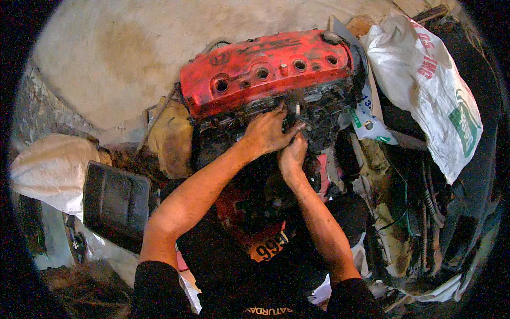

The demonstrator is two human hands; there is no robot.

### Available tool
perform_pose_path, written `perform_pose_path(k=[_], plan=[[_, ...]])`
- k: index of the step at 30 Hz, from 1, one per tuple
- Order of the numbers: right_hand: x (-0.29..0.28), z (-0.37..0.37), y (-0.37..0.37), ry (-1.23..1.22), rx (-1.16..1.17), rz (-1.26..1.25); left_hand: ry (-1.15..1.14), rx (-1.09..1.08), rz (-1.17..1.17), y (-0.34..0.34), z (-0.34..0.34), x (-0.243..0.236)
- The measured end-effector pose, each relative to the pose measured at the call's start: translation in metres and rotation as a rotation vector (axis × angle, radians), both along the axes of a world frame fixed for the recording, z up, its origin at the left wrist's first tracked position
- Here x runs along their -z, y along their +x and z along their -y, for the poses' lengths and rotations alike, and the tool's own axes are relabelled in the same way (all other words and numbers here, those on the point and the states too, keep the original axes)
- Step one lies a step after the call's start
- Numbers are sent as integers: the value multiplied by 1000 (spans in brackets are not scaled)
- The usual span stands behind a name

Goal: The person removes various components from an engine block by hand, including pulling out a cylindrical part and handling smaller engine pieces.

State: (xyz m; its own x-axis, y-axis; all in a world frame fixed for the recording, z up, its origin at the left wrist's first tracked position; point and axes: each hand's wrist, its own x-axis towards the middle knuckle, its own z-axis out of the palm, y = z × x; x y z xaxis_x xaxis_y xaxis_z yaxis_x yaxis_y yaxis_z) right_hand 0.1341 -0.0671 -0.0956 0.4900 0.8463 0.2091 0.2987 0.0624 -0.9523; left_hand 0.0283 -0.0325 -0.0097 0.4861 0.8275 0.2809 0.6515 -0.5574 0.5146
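Observation:
An engine with a scuffed red valve cover point(241, 77) lies ahead of me, round holes in a row along its top. My left hand point(265, 133) reaches onto the dark, greasy near side of the engine point(319, 109). Its fingers are stretched out and its thumb points right, close to my right hand point(294, 151). That right hand is closed at the same spot, thumb up; whatever it may grip is hidden. Just above the hands a small pale stud point(298, 109) sticks up.
A white woven sack point(419, 80) drapes over things at the right, near hoses and dark metal parts. On the left are a black tray point(116, 204), a pale sack point(50, 167) and a yellowish container point(172, 138). A stained wall point(122, 58) rises behind.

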Motion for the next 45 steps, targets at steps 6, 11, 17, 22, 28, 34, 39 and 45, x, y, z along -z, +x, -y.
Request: perform_pose_path(k=[6, 11, 17, 22, 28, 34, 39, 45], plan=[[-66, 18, -6, -217, -128, 193, -118, 22, -51, -22, 13, -19], [-72, 4, 44, -380, -222, -197, 161, -85, 134, -35, -10, -21], [-78, -1, 78, -727, -532, -732, 556, -222, 57, -39, -42, -36], [-47, -7, 80, -322, -217, -255, 617, -223, -26, -41, -61, -16], [-69, 22, 8, -146, 26, 450, 589, -251, -58, -49, -58, -16], [-36, 17, 4, -183, 20, 600, 509, -271, -88, -42, -50, -19], [-60, 3, 41, -351, -140, -9, 565, -270, -86, -46, -53, -10], [-88, 8, 41, -587, -331, -477, 519, -209, -29, -53, -54, -19]])
